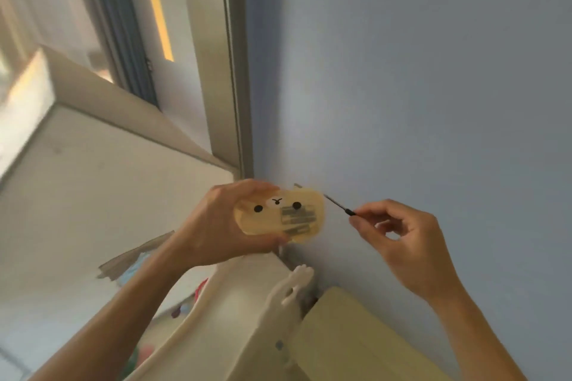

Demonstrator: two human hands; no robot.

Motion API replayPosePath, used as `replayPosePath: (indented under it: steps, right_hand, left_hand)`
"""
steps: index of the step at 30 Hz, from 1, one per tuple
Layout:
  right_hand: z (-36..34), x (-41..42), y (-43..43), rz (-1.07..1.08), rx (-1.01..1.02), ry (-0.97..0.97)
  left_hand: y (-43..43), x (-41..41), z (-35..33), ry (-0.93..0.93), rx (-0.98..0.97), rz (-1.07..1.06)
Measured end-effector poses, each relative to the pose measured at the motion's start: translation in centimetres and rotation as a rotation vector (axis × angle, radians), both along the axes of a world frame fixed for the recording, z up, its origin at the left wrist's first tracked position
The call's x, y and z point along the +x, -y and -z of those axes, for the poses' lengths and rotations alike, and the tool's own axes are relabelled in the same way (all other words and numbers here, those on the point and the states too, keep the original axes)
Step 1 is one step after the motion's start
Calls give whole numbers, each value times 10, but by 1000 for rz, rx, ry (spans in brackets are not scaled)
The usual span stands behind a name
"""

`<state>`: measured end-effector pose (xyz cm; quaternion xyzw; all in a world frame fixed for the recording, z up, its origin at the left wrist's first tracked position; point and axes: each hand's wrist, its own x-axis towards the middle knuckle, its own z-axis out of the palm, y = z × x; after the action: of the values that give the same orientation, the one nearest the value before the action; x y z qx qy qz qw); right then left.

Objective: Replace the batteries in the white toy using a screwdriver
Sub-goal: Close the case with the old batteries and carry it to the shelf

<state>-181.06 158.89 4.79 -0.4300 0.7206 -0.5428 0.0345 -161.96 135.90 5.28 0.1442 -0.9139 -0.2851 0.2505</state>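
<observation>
A blue-grey wall (418, 86) fills the right of the frame, a pale door frame (230, 71) up the centre, and cream furniture (235, 303) sits at the bottom. Nothing blocks the white toy (280, 215) at centre; its label is too blurred to read. The left hand (216, 226) clamps around it. The right hand (405, 241) pinches a screwdriver (340, 206), whose tip is just beside the toy.

Two bare forearms, no sleeves, left grip (213, 226) and right grip (402, 241) ungloved, ringless.
</observation>
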Motion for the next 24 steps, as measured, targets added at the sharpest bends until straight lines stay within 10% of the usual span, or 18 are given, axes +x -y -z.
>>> replayPosePath:
  steps: [24]
  right_hand:
    - [6,727,469,-1125,-146,-135]
  left_hand:
    - [133,818,-17,-1,21,-1196]
